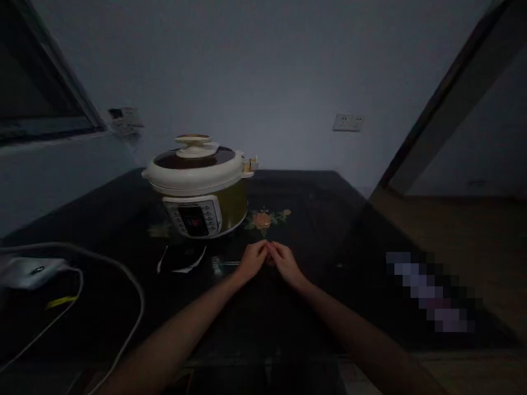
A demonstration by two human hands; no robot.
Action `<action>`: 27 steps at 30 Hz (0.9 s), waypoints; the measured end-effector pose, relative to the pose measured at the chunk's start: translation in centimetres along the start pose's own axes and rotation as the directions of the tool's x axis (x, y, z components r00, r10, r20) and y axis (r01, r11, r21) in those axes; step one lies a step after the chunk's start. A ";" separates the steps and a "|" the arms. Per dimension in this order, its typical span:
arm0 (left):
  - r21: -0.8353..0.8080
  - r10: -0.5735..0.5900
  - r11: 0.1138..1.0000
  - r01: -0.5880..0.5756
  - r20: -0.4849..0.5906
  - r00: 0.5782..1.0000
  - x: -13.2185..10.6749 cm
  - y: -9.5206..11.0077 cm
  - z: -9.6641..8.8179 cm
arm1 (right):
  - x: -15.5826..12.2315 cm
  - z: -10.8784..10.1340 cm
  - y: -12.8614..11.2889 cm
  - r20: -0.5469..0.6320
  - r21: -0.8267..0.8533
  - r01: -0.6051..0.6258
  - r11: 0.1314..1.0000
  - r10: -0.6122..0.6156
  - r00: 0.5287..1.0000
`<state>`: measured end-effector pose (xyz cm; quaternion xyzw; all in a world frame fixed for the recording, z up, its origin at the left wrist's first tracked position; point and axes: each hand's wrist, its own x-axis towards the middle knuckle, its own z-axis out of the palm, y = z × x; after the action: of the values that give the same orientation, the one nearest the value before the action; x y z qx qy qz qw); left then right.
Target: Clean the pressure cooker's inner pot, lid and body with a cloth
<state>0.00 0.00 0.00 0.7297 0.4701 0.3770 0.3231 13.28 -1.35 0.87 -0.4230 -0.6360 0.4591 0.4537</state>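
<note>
Both my arms reach forward over a dark glossy table. My left hand and my right hand meet at the fingertips, fingers curled together, low over the tabletop. Whether anything small sits between the fingers is hidden in the dim light. Just behind the hands a flower pattern shows on the table. An electric pressure cooker with a cream lid and a lit control panel stands to the back left of my hands.
A white power strip with grey cables lies at the left. A dark flat item with white edges lies before the cooker. Wall sockets sit on the back wall. A doorway opens at the right.
</note>
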 end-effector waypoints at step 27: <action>0.391 0.381 0.897 -0.205 -0.451 0.807 -2.6 11.3 -15.7 | 0.3 -2.6 -4.4 -0.064 -0.062 0.079 0.995 -0.083 0.994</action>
<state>-9.15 -4.51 16.65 0.7085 0.4746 0.5222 -0.0024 15.22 -1.55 5.66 -0.4250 -0.6505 0.4070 0.4802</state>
